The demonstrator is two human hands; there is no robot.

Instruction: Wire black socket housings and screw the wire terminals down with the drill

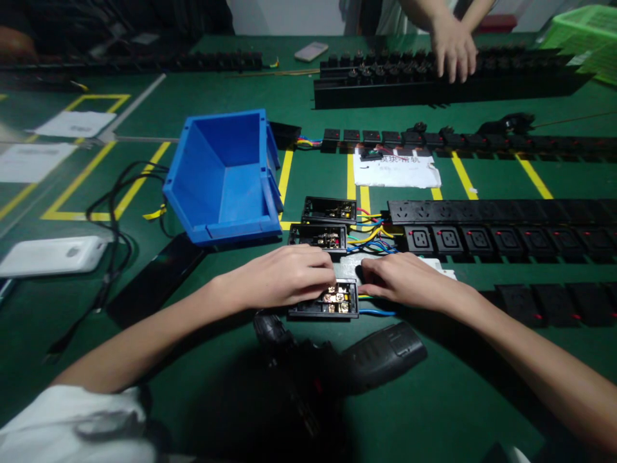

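My left hand is closed over the upper left part of a black plastic terminal box, its fingertips down at the brass screw terminals. At the box's right end, my right hand has its fingers curled together; whatever they pinch is hidden. A blue wire and a yellow-green wire leave the box and pass under this hand. Just behind lie two similar boxes, a nearer one and a farther one, wired to black socket strips. In front rests a dark power tool with a black grip.
A blue bin stands at the left behind my hand. Nearby are a dark phone-like slab, a white device and black cables. Across the green table, another person's hand touches a long black rail.
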